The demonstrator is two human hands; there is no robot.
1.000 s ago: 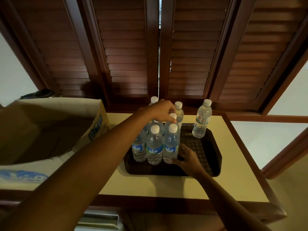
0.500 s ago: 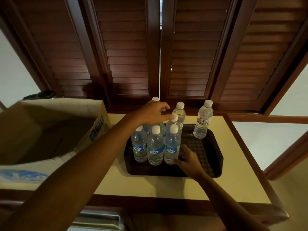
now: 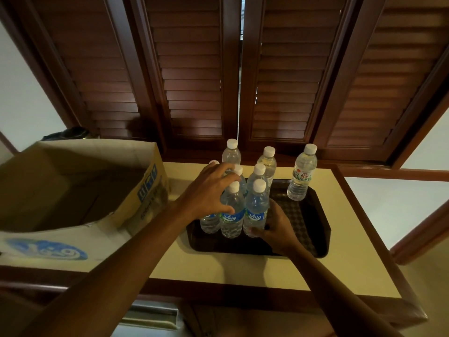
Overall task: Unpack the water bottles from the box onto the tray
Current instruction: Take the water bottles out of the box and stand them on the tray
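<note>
Several clear water bottles with white caps and blue labels stand bunched on the left half of a dark brown tray (image 3: 313,242). My left hand (image 3: 206,195) reaches over the group. Its fingers curl round the front-left bottle (image 3: 209,223) and its thumb lies across the front-middle bottle (image 3: 232,221). My right hand (image 3: 277,227) grips the lower part of the front-right bottle (image 3: 255,207). One bottle with a different label (image 3: 301,173) stands alone at the tray's far right corner. The open cardboard box (image 3: 148,190) sits to the left, and no bottle shows inside it.
The tray rests on a cream table top (image 3: 218,268) with a dark wooden rim. Brown louvred shutters (image 3: 194,81) rise right behind the table. A dark object (image 3: 69,133) lies behind the box. The tray's right half holds only the lone bottle.
My left hand has come down from the caps of the back bottles to the front row. My right hand has shifted from beside the front-right bottle to grip its base.
</note>
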